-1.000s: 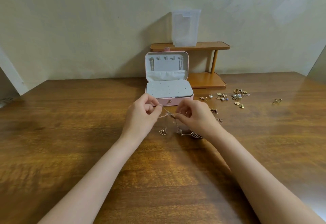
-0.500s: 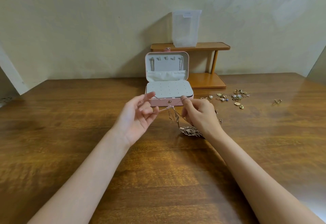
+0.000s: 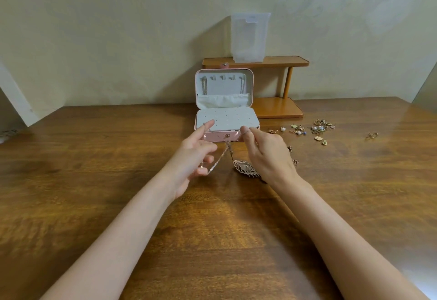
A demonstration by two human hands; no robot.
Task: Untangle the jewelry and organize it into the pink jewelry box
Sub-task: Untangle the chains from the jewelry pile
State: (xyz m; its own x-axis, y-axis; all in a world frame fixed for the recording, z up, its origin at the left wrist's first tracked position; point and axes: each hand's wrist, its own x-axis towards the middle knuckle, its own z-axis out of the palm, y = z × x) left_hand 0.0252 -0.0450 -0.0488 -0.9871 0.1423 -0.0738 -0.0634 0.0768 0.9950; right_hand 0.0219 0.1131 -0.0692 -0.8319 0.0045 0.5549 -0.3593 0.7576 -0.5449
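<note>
The pink jewelry box (image 3: 212, 137) stands open at the table's middle back, its lid upright with chains hanging from hooks and a white perforated panel over the base. Just in front of it I stretch a rose-gold necklace chain (image 3: 218, 156) between both hands. My left hand (image 3: 194, 158) has its index finger raised with the chain looped over it, and its lower fingers pinch a strand. My right hand (image 3: 267, 155) holds the chain hooked round its curled index finger. The leaf pendant (image 3: 244, 168) lies on the table below, partly hidden by my right hand.
Several loose earrings and charms (image 3: 316, 130) are scattered right of the box, with one gold piece (image 3: 372, 135) farther right. A wooden two-tier shelf (image 3: 279, 108) stands behind the box against the wall and carries a translucent plastic container (image 3: 250, 37).
My hands have risen and spread apart, drawing the chain out toward the box front. My left index finger has straightened and a strand now runs down to its lower fingers.
</note>
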